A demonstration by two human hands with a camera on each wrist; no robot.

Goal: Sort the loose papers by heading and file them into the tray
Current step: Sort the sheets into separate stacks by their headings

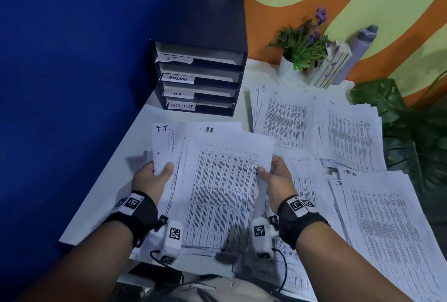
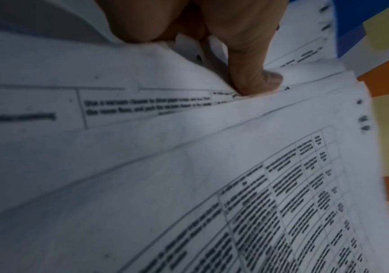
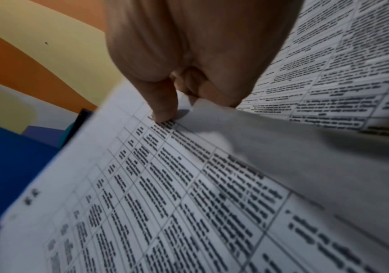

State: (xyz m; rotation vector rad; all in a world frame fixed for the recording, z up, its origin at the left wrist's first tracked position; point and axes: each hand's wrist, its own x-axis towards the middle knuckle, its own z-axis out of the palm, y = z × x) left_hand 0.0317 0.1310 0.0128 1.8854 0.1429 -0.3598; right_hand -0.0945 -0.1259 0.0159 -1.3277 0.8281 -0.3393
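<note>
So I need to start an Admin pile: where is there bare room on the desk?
Bare white desk shows between the blue wall, the black labelled file tray and the fanned papers both hands hold. The right side is crowded with overlapping sorted paper piles.

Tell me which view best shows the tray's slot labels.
The head view: the tray faces the camera, labels IT, ADMIN, H.R, TASK LIST readable. The left wrist view shows none of it; the right wrist shows only a dark sliver, possibly its edge.

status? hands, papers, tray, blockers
Left hand pinches I.T. sheet; right hand pinches H.R sheet. Both lifted over desk; sorted piles lie right. Tray front unobstructed.
</note>
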